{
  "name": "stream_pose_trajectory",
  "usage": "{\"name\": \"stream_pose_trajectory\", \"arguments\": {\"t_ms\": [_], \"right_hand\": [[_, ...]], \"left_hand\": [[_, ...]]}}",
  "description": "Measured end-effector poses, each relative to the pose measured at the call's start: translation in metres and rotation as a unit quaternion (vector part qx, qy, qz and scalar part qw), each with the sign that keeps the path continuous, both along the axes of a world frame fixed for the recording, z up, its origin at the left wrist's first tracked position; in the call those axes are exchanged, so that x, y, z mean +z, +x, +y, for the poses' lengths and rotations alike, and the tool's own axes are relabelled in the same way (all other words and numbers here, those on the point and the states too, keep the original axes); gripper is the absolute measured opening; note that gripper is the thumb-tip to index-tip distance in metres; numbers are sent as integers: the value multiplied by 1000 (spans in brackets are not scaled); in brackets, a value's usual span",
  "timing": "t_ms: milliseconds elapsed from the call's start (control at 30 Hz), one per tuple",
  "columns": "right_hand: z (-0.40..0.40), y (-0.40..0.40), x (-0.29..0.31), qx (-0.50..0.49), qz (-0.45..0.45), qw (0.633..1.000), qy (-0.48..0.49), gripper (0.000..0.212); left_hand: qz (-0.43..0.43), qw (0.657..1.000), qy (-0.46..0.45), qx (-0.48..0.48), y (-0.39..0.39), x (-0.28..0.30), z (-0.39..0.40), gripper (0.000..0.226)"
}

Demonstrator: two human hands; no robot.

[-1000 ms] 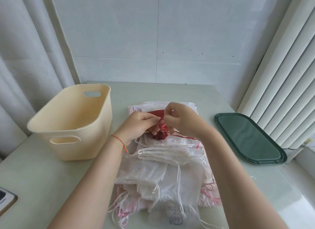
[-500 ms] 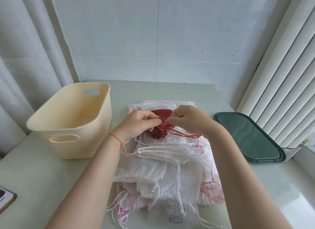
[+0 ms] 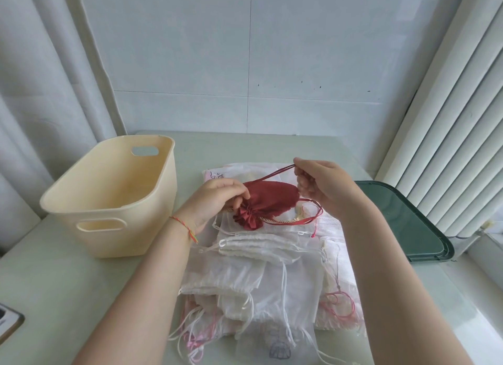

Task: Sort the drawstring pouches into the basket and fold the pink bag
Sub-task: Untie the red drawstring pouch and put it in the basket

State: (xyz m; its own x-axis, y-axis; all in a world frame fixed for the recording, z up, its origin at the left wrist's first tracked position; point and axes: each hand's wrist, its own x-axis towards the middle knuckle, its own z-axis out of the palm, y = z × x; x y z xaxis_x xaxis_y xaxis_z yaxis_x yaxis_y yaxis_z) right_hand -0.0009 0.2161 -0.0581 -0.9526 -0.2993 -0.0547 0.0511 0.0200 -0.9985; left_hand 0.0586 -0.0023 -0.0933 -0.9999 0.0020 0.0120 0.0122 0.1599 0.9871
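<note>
**Mia:** What do you see from the head camera?

**Ben:** The left hand pinches the gathered neck of a small dark red cloth drawstring pouch. The right hand pinches the thin red cord, with the fingers curled round it, and holds it up and away to the right.

**Mia:** Where is the pouch?

**Ben:** It sits on top of a pile of thin white see-through drawstring pouches on the pale green table. The cream plastic basket with handle holes stands just beside it on the left. It looks like nothing is in it yet.

**Mia:** And the pink bag?

**Ben:** I think a pink corner with a little drawing peeks out under the pile. A dark green tray lies on the right.

**Mia:** How should the pulling go?

**Ben:** I think the neck must be held tight while the cord is pulled slowly, so the mouth closes neatly. Loose cords should not catch the white strings below.
</note>
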Motion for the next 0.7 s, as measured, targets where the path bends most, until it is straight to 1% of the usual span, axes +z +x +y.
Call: {"name": "stream_pose_trajectory", "arguments": {"t_ms": [100, 167, 233, 267, 333, 367, 400, 433, 500, 567, 600, 633, 667, 700], "right_hand": [[6, -3, -2, 8, -3, 1000, 14, 24], [9, -4, -5, 35, 3, 999, 28, 16], [11, -6, -8, 39, 49, 991, 117, 8], [11, -7, -10, 14, 84, 980, 180, 6], [12, -11, -13, -66, 168, 933, 310, 4], [12, -11, -14, -97, 198, 910, 350, 4], [12, -11, -14, -113, 209, 901, 363, 5], [12, -11, -15, -118, 206, 903, 358, 6], [8, -11, -15, -126, 171, 930, 301, 8], [1, -8, -12, -118, 110, 974, 160, 12], [-3, -5, -10, -103, 88, 986, 95, 20], [-6, -4, -9, -88, 82, 990, 73, 30], [-8, -3, -10, -81, 99, 987, 99, 40], [-10, -3, -11, -82, 125, 978, 145, 45]], "left_hand": [[6, 1000, -18, 13, -2, -2, 0, 27], [9, 1000, -15, 23, -4, -4, 1, 27], [14, 999, -14, 36, -5, -4, 0, 26], [17, 999, -16, 41, -5, -5, -1, 26], [22, 998, -32, 50, -6, -6, -3, 24], [22, 997, -44, 56, -6, -7, -3, 23], [20, 996, -56, 62, -6, -8, -3, 23], [19, 995, -65, 68, -7, -9, -3, 22], [19, 994, -74, 83, -8, -10, -1, 22], [16, 993, -55, 108, -9, -10, 0, 23], [11, 992, -28, 119, -9, -9, 1, 22], [4, 992, 4, 125, -9, -8, 2, 22], [-3, 992, 32, 125, -8, -7, 3, 21], [-9, 991, 49, 121, -7, -5, 4, 20]]}}
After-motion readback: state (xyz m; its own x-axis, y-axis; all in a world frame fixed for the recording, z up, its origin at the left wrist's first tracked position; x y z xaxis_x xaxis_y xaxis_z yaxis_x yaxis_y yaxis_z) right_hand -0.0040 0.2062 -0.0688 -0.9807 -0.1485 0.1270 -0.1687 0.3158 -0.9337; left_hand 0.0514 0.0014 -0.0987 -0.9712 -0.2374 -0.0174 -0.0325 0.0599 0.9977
